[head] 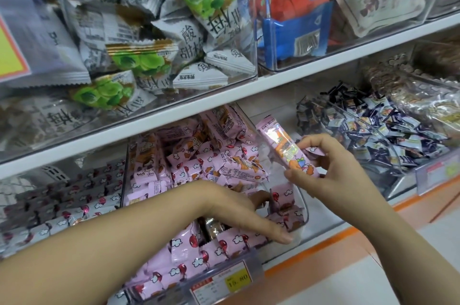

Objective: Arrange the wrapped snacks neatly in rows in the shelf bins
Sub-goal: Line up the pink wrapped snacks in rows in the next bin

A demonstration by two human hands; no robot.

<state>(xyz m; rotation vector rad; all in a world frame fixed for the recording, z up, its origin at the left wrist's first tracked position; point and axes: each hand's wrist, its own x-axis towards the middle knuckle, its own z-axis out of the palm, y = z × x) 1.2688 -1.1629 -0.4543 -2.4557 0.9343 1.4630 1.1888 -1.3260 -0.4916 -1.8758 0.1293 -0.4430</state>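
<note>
A clear plastic bin [305, 207] on the lower shelf holds several pink wrapped snacks [199, 162] in a loose heap. My right hand [331, 170] holds one long pink and orange snack bar [286, 145] above the bin's right side, tilted, with another small pink wrapper under its fingers. My left hand [239, 210] reaches down into the bin's front, fingers spread among the pink packets [281, 207]; whether it grips one is hidden.
Left of the bin lie rows of white wrapped snacks [69, 207]. A bin of dark blue candies [388, 130] stands to the right. The upper shelf carries bins of white-green packets [139, 55] and blue-red ones [293, 30]. A yellow price tag [237, 279] hangs in front.
</note>
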